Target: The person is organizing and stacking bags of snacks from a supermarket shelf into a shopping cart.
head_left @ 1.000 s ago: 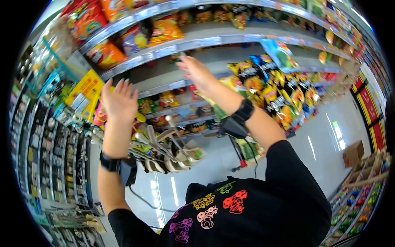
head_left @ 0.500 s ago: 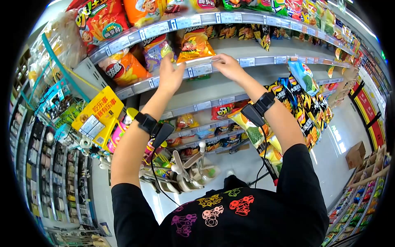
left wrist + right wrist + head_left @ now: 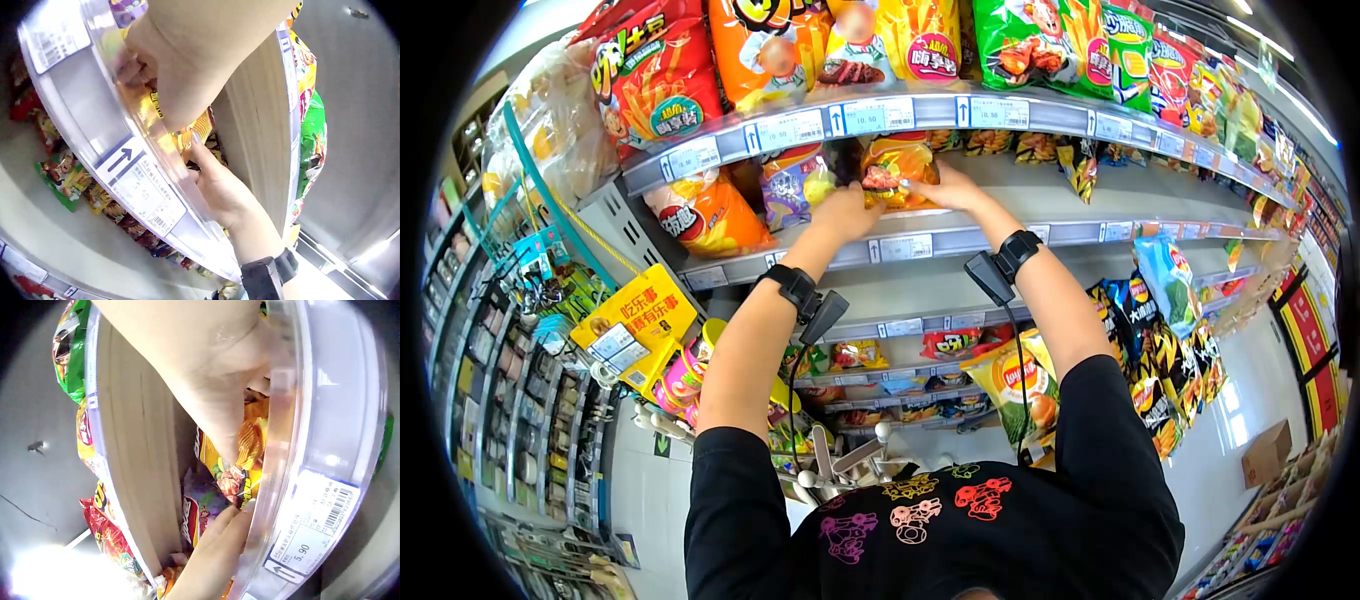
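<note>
An orange-yellow bag of chips point(image 3: 897, 160) stands on the middle shelf, behind its clear front lip. My left hand point(image 3: 843, 216) grips its lower left side, fingers partly hidden. From the right, my right hand point(image 3: 956, 190) holds the same bag, its thumb across the front. In the left wrist view, the right hand point(image 3: 219, 190) has its thumb on the bag point(image 3: 201, 128). The right wrist view shows the left hand point(image 3: 209, 559) low at the bag's point(image 3: 253, 447) edge. A purple chip bag point(image 3: 793, 190) and an orange one point(image 3: 712, 215) sit to the left.
The shelf above, with its price-tag rail point(image 3: 880, 115), overhangs the hands and carries large snack bags. A yellow sign point(image 3: 635, 325) juts out at the left. Hanging chip bags point(image 3: 1168, 285) stand at the right. White-handled items point(image 3: 850, 460) are low in front of the person.
Both hands have moved forward from in front of the shelves, over the middle shelf's lip, and taken hold of the orange-yellow chip bag. The head view has come closer to the shelves.
</note>
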Demonstrator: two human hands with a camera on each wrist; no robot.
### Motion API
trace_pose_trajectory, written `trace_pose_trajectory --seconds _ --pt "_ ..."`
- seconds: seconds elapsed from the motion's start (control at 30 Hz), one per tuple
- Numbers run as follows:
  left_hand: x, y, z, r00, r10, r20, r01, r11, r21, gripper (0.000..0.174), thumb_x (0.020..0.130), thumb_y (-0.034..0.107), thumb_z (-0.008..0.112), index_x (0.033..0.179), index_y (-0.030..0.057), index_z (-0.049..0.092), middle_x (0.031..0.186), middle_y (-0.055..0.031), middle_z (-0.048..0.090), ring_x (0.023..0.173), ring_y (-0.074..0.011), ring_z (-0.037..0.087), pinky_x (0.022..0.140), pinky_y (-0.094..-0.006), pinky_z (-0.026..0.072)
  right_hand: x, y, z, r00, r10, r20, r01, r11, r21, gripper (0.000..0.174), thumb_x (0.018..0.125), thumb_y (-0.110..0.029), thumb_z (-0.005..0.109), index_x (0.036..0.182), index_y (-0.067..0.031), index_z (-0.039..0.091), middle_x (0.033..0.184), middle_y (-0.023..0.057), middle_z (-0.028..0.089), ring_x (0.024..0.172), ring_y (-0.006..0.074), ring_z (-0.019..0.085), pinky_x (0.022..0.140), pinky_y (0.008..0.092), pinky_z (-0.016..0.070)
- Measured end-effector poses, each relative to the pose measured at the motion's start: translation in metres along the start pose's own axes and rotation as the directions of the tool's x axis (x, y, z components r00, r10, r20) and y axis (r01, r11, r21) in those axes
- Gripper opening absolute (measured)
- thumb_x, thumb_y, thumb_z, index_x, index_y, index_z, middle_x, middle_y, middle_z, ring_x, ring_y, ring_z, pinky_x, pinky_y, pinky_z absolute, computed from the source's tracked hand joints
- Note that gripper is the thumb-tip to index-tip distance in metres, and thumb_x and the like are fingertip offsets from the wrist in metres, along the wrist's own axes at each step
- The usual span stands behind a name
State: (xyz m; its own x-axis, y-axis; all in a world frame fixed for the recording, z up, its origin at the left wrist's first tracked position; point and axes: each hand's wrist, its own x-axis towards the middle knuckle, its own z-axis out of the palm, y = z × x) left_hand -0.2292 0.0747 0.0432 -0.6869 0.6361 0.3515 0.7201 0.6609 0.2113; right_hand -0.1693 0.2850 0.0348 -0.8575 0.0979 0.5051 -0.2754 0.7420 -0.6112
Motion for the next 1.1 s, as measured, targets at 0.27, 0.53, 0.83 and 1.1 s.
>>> trace_pose_trajectory --seconds 0.27,0.53,0.83,1.1 --pt "-0.005 0.02 -0.02 0.976 0.136 -0.173 -0.164 0.973 -0.163 0.055 0.076 0.042 0.066 0.102 -0.0046 0.053 0.092 -0.0264 0.062 0.088 -0.0409 0.06 0.077 -0.0444 0.0481 0.005 -0.016 -0.033 0.982 0.163 -0.092 -0.158 0.985 0.067 0.069 0.074 -0.055 0.066 0.114 0.0007 0.057 0.107 0.0164 0.064 0.096 0.0237 0.062 0.083 0.0316 0.0471" --pt "-0.11 0.057 -0.054 0.947 0.182 -0.265 -0.321 0.591 -0.74 0.04 0.086 0.022 0.059 0.12 0.0019 0.05 0.104 -0.0098 0.052 0.091 -0.0186 0.054 0.077 -0.0278 0.045 -0.08 -0.073 -0.074 0.956 0.189 -0.226 -0.207 0.977 -0.058 0.068 0.073 -0.062 0.061 0.098 0.0006 0.066 0.093 0.0196 0.067 0.088 0.029 0.065 0.076 0.036 0.0497" --pt "-0.26 0.084 -0.049 0.874 0.269 0.406 0.475 -0.285 -0.833 0.061 0.092 0.042 0.045 0.14 0.0102 0.025 0.138 -0.0142 0.037 0.127 -0.0305 0.037 0.103 -0.0486 0.0326 -0.293 -0.217 -0.045 0.91 0.06 -0.41 -0.207 0.923 -0.325 0.058 0.071 -0.038 0.073 0.115 -0.0073 0.052 0.098 0.0141 0.064 0.085 0.0338 0.062 0.073 0.0387 0.0494" --pt "-0.336 0.153 0.0 0.847 0.425 0.318 0.462 -0.294 -0.837 0.068 0.08 0.014 0.065 0.136 0.0017 0.029 0.133 -0.015 0.043 0.121 -0.0279 0.047 0.102 -0.0416 0.0379 -0.422 -0.248 -0.052 0.954 0.057 -0.293 -0.193 0.867 -0.459 0.077 0.069 -0.037 0.073 0.133 -0.0104 0.041 0.093 0.0145 0.058 0.085 0.0325 0.058 0.073 0.039 0.0475"
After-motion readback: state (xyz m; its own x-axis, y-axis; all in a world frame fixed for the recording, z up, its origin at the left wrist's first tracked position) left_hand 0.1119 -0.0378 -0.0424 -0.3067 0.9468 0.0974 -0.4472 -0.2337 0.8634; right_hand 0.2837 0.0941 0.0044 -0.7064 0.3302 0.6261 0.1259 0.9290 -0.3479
